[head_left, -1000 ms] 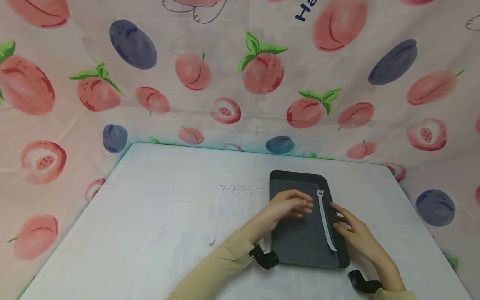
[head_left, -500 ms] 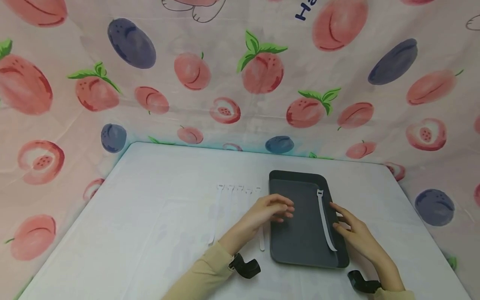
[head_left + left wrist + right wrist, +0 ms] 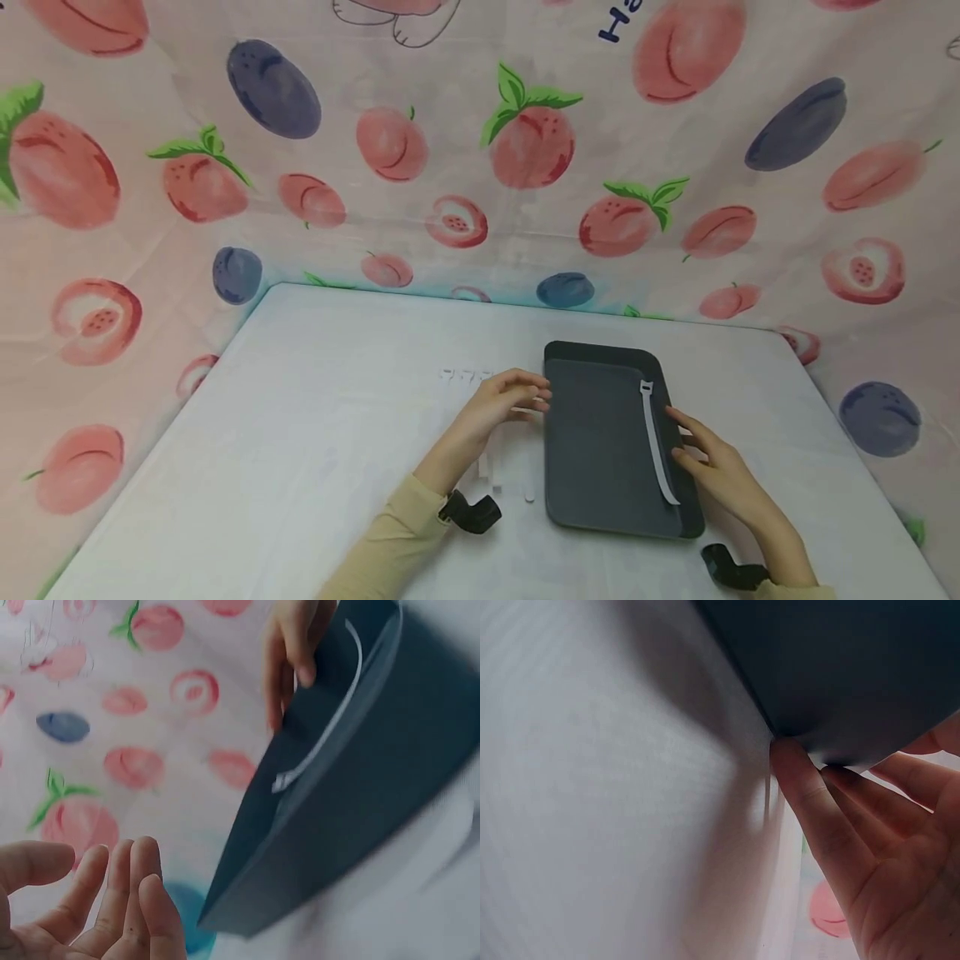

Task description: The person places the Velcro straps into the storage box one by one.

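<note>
A dark grey rectangular tray (image 3: 600, 450) stands on the white table. One white cable tie (image 3: 654, 442) lies lengthwise inside it near the right wall, slightly curved. My right hand (image 3: 723, 471) holds the tray's right side, thumb over the rim and fingertips against the outer wall; the right wrist view shows the fingers (image 3: 799, 776) low along that wall. My left hand (image 3: 495, 408) hovers just left of the tray with loosely bent fingers and nothing in them. Beneath it, a row of several white cable ties (image 3: 467, 375) lies on the table, partly hidden by the hand and forearm.
The white table (image 3: 300, 433) stretches out left of the tray. A fruit-printed cloth (image 3: 450, 150) hangs behind and around the sides. Each wrist carries a black camera mount, the left one (image 3: 471, 512) close above the table.
My left hand has drawn back leftward from over the tray to beside its left edge, above the row of cable ties. The right hand, the tray and its cable tie stay put.
</note>
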Demonstrator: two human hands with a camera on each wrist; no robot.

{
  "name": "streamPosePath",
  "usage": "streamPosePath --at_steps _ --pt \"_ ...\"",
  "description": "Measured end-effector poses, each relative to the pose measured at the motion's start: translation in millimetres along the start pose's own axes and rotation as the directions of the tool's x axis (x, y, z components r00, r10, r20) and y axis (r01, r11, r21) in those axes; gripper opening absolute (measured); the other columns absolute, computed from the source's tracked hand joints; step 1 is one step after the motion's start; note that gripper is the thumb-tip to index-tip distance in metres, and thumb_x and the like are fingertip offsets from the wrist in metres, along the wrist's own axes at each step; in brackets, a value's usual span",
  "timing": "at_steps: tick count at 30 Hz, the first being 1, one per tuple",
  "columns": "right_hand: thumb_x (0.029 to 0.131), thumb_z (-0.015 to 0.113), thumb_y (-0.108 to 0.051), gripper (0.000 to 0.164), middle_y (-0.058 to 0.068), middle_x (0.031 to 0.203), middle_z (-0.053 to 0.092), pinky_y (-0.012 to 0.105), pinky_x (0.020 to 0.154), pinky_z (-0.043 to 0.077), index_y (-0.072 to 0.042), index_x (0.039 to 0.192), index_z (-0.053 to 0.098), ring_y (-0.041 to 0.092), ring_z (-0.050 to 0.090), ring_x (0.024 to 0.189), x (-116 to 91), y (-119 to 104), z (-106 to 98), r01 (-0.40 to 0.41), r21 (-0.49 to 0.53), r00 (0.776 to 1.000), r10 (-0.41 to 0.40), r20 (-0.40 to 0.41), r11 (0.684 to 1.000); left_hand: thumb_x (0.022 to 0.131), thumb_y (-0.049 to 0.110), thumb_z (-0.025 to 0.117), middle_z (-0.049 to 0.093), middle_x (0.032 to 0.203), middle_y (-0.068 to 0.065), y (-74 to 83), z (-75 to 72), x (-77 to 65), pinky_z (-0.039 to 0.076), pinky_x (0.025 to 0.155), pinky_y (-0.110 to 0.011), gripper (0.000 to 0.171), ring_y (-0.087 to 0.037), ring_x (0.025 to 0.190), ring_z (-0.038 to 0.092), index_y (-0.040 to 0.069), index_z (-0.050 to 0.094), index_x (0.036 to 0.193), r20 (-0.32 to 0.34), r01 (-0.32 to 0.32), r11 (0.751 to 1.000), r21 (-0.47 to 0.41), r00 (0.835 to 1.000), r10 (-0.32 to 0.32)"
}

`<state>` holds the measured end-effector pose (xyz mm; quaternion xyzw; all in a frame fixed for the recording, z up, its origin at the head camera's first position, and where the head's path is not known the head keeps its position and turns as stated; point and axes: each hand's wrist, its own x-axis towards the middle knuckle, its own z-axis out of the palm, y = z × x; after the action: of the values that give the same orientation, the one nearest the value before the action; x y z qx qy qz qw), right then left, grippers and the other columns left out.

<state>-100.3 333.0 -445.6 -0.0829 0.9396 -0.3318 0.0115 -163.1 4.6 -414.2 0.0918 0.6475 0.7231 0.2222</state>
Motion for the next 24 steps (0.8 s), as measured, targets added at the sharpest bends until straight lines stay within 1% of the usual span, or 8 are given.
streamPosePath --at_steps 5,10,12,18,21,24 --pt "0.092 0.052 -0.018 0.055 0.022 0.142 0.036 0.056 0.083 0.047 -0.013 0.142 0.03 0.045 0.05 0.114 0.3 0.2 0.1 0.004 0.003 1.0 -0.004 0.004 1.0 0.091 0.023 0.053 0.064 0.114 -0.012 -1.1 -21.8 3.3 0.05 0.085 -0.03 0.031 -0.017 0.097 0.065 0.005 0.056 0.117 -0.104 0.013 1.0 -0.012 0.994 -0.014" --pt "0.092 0.051 -0.02 0.055 0.021 0.142 0.036 0.055 0.083 0.047 -0.014 0.143 0.03 0.045 0.05 0.114 -0.7 0.3 -0.4 0.004 0.008 1.0 -0.004 0.008 1.0 0.091 0.021 0.053 0.065 0.11 -0.009 -1.1 -40.4 4.6 0.051 0.084 -0.03 0.031 -0.016 0.094 0.066 0.005 0.057 0.117 -0.188 0.003 1.0 -0.019 0.982 -0.006" --pt "0.092 0.051 -0.02 0.055 0.021 0.143 0.035 0.055 0.083 0.047 -0.014 0.143 0.03 0.044 0.05 0.114 -0.9 0.4 -0.3 0.008 0.009 1.0 -0.009 0.01 1.0 0.091 0.021 0.053 0.065 0.11 -0.009 -0.8 -46.6 5.0 0.051 0.084 -0.03 0.03 -0.016 0.094 0.065 0.005 0.057 0.116 -0.214 0.001 0.999 -0.036 0.977 -0.009" --pt "0.093 0.051 -0.02 0.055 0.021 0.143 0.035 0.057 0.083 0.047 -0.014 0.143 0.029 0.045 0.049 0.114 -0.3 0.9 -0.4 0.015 0.017 1.0 -0.015 0.009 1.0 0.091 0.021 0.053 0.064 0.109 -0.008 1.5 -61.7 6.6 0.049 0.088 -0.032 0.03 -0.022 0.101 0.064 0.007 0.057 0.116 -0.257 0.014 0.995 -0.102 0.966 -0.04" --pt "0.093 0.051 -0.02 0.055 0.022 0.143 0.034 0.059 0.083 0.046 -0.014 0.143 0.029 0.046 0.048 0.115 -0.5 1.3 -0.1 0.009 0.025 1.0 -0.009 0.013 1.0 0.091 0.02 0.052 0.064 0.109 -0.008 3.1 -67.5 5.3 0.047 0.093 -0.036 0.031 -0.025 0.106 0.061 0.005 0.056 0.118 -0.265 0.015 0.993 -0.119 0.963 -0.047" --pt "0.093 0.051 -0.02 0.056 0.022 0.143 0.034 0.058 0.084 0.046 -0.014 0.143 0.028 0.046 0.048 0.115 -0.8 1.7 0.4 0.002 0.027 1.0 -0.002 0.017 1.0 0.092 0.019 0.051 0.063 0.109 -0.008 4.0 -73.1 3.6 0.045 0.097 -0.039 0.032 -0.025 0.107 0.061 0.004 0.054 0.12 -0.277 0.006 0.991 -0.133 0.96 -0.043"
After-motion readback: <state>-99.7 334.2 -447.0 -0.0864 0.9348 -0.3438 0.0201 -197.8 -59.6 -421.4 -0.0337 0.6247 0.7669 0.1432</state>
